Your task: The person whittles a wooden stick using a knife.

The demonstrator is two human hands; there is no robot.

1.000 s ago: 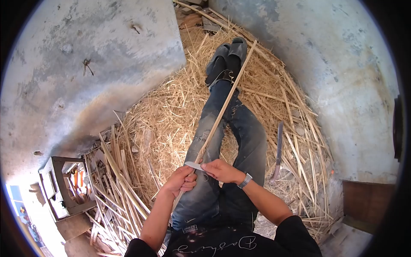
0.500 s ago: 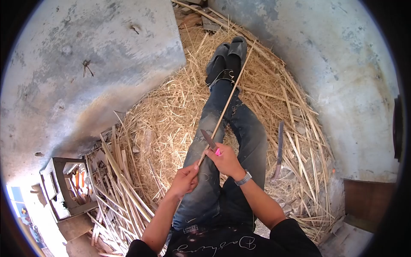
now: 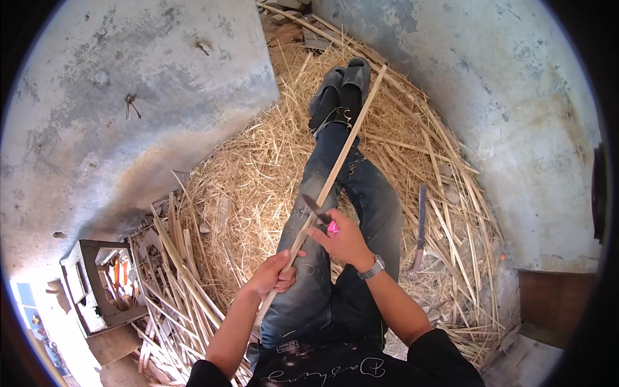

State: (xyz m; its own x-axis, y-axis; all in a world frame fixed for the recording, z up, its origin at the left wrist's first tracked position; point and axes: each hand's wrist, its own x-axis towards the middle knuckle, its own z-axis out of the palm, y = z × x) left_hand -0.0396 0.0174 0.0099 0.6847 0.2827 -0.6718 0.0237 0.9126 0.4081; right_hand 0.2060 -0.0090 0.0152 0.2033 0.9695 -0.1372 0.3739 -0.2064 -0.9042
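A long, pale wooden strip (image 3: 343, 153) runs over my outstretched legs, from near the shoes down to my lap. My left hand (image 3: 275, 274) is wrapped round its lower part. Just above, my right hand (image 3: 343, 240), with a metal watch at the wrist, grips a knife (image 3: 315, 208) with a pink handle. The dark blade points up and to the left, close beside or over the strip; whether it touches cannot be made out. The right thumb lies near the strip.
Thin shavings (image 3: 248, 174) cover the floor round my legs. A long dark blade with a handle (image 3: 421, 222) lies to the right. Split strips (image 3: 184, 274) are piled at the left, beside a dark frame (image 3: 97, 290). Walls stand on both sides.
The blade has swung from lying across the strip to pointing up and left. My right hand has moved slightly up. The strip has turned to show its broad face since half a second ago.
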